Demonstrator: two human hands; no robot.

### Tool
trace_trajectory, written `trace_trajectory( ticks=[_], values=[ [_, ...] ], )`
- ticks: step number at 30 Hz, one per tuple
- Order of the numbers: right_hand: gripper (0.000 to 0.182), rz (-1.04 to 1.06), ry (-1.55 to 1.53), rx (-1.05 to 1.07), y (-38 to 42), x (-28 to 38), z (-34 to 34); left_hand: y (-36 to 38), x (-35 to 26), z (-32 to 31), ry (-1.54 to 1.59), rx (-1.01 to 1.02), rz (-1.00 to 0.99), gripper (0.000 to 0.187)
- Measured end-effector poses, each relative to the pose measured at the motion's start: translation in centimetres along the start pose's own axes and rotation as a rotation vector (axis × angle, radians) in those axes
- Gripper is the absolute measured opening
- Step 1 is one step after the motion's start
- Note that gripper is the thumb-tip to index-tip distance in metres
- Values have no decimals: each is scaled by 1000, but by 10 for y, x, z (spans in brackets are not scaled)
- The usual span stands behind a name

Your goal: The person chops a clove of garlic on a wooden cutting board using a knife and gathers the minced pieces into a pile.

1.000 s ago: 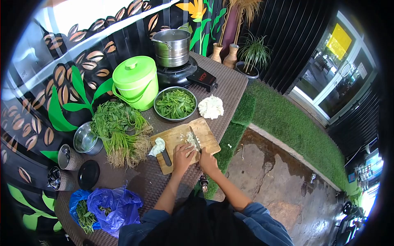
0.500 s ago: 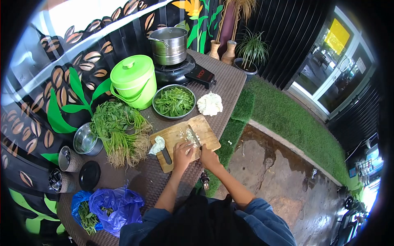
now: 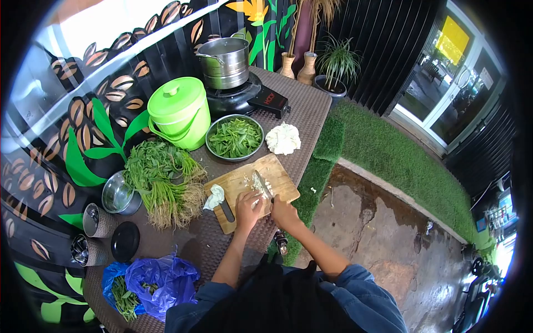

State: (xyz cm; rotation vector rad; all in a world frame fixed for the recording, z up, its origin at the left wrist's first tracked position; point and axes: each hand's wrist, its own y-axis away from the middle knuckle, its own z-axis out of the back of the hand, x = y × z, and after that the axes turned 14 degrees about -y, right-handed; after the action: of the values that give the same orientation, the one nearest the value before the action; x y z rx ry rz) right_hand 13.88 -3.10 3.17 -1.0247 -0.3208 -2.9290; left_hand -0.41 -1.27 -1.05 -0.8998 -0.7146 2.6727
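Note:
A wooden cutting board [image 3: 283, 176] lies near the table's edge with chopped white bits [image 3: 267, 183] on it. My right hand [image 3: 285, 213] is closed round the handle of a knife [image 3: 261, 183], whose blade rests among the bits. Beside the blade, my left hand [image 3: 248, 208] is on the board with its fingers bent together; what they press on is too small to make out. A crumpled white cloth or wrap [image 3: 214, 197] sits on the board's left side, next to a dark slot [image 3: 227, 211].
Behind the board stand a bowl of cut greens [image 3: 235, 137], a white lump [image 3: 283, 138], a green lidded bucket [image 3: 178, 114] and a pot [image 3: 224, 62] on a stove. Rooted greens [image 3: 165, 183], a metal bowl [image 3: 120, 192] and blue bags [image 3: 161, 283] lie leftward.
The view has shifted slightly. Both hands keep nearly the same place on the board, with the knife still in my right hand.

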Motion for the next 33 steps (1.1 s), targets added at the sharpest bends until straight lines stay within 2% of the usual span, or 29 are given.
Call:
trace_trajectory(
  ticks=[3, 6, 9, 13, 24, 29, 31, 33],
  values=[
    [30, -70, -50, -51, 5, -2, -13, 2, -1, -4, 13, 10, 61, 15],
    [31, -49, -59, -29, -7, -7, -11, 4, -1, -2, -29, 19, 2, 17],
    [31, 57, -50, -18, -12, -10, -2, -1, -7, 4, -29, 30, -18, 20],
    [29, -57, -78, -74, -1, 0, -19, 0, -7, 5, -55, 20, -20, 21],
    [33, 61, -37, 69, -18, -8, 20, -2, -12, 8, -76, 9, -64, 22],
    [34, -98, -70, -80, -4, 1, -28, 0, -12, 6, -55, -34, -7, 20],
    [34, -77, -69, -88, -11, 4, -19, 0, -12, 5, -53, -31, 3, 20],
    [34, -6, -72, -3, -21, 1, -4, 0, -11, 7, -52, -20, 2, 19]
  ],
)
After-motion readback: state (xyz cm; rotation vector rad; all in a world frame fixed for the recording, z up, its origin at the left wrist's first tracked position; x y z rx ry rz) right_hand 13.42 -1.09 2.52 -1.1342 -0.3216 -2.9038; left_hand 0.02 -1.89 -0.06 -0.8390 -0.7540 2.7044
